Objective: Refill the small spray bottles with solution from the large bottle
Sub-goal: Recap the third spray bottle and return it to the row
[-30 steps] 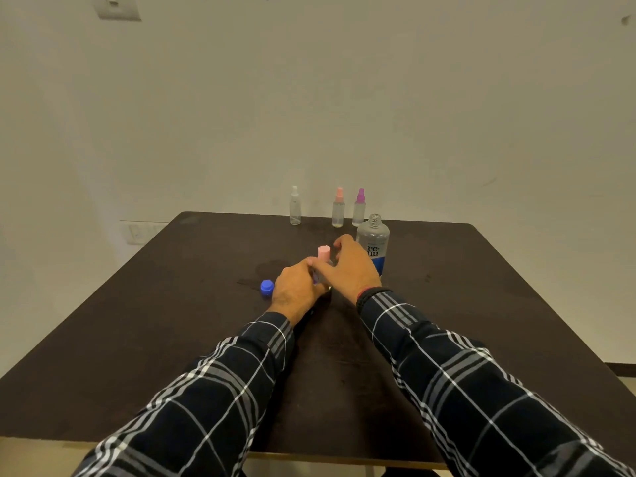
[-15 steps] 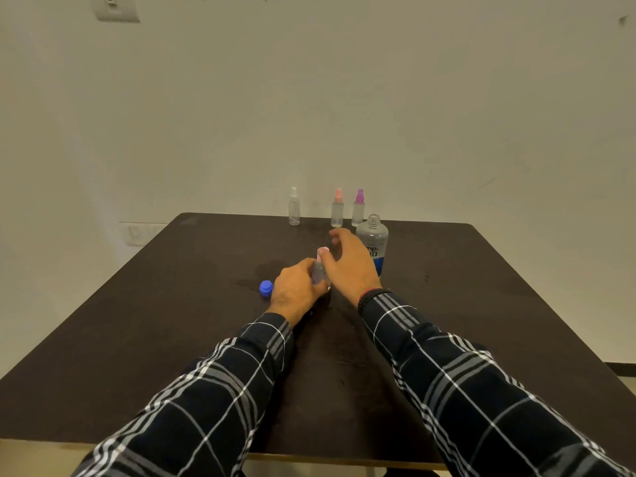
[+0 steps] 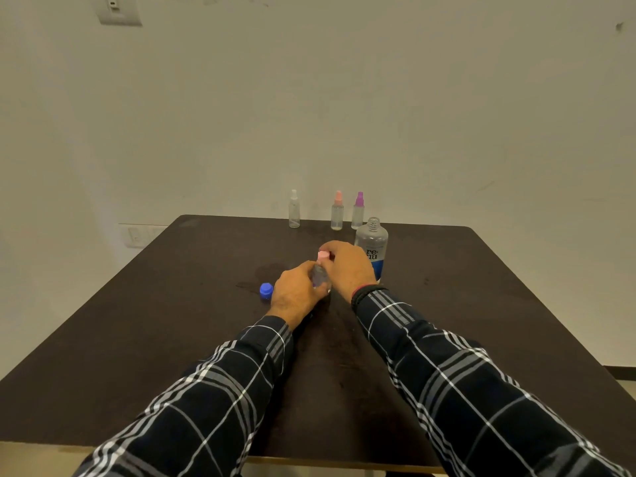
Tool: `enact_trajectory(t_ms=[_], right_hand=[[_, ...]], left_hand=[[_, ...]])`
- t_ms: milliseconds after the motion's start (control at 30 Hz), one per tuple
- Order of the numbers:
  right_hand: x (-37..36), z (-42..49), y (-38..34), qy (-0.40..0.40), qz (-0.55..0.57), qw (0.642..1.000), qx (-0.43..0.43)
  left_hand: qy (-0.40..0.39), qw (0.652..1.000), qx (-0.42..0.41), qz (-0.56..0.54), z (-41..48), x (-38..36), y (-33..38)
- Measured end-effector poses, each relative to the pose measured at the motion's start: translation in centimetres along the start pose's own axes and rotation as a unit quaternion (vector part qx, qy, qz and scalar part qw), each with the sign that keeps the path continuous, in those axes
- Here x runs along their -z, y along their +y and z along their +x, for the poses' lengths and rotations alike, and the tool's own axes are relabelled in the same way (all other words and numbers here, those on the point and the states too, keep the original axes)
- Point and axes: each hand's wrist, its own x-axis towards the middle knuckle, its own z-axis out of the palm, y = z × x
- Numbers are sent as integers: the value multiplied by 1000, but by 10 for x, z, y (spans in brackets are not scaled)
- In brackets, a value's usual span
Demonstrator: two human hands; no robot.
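Spray bottle (image 3: 320,277), small and clear, is upright near the middle of the table (image 3: 481,304), with both hands together on it. The left hand (image 3: 297,292) grips its body from nine o'clock, and the right hand (image 3: 347,270) curls over from three o'clock, fingers pinching the pink top (image 3: 322,255). Whether the top is being turned on or off cannot be told, nor how full the bottle is.

A blue cap (image 3: 266,290) lies loose on the table at nine o'clock of the left hand, just beside it. At two o'clock of the hands stands the large bottle (image 3: 371,246), uncapped, partly hidden behind the right hand. Farther off at twelve o'clock, along the far edge, stand a white-topped bottle (image 3: 294,210), an orange-topped bottle (image 3: 337,211) and a purple-topped bottle (image 3: 359,210), all closed.

The main risk looks to be that open large bottle: the right hand works so near it that a twist could knock it over and spill the solution. A hard squeeze from the left hand could push liquid out at the neck, and a top seated crooked would probably leak.
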Motion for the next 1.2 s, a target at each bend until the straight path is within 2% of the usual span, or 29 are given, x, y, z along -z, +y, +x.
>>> enact_trajectory(t_ms=[167,267,333,400,467,500,533,600,667,733,933,1200], right_hand=[[4,-1,-6,2,-32,999,-23],[1,-10,-4,30,-46,998,-3],[-2,-22,4,90,-6,996,17],[0,-33,11,209,47,976,24],[5,-36,21,321,57,945,-17],[8,-34,26,344,57,936,-58],[11,-30,33,337,67,934,-101],[14,-20,47,268,139,942,-146],[14,-9,57,189,236,942,-145],[11,-1,62,152,285,936,-142],[0,6,61,134,252,948,-139],[-7,16,73,139,231,955,-122]], left_hand=[[1,1000,2,2,-1,1,1],[0,1000,3,-4,-2,2,2],[0,1000,-1,-11,-2,2,2],[4,1000,-14,-14,-3,3,1],[5,1000,-20,-15,-3,3,0],[1,1000,-19,-13,-3,3,0],[-4,1000,-20,-9,-2,3,1],[-9,1000,-23,-2,0,4,0],[-15,1000,-25,1,3,6,-1],[-20,999,-31,17,8,7,-2],[-29,998,-43,32,27,10,-3],[6,999,-35,10,84,9,4]])
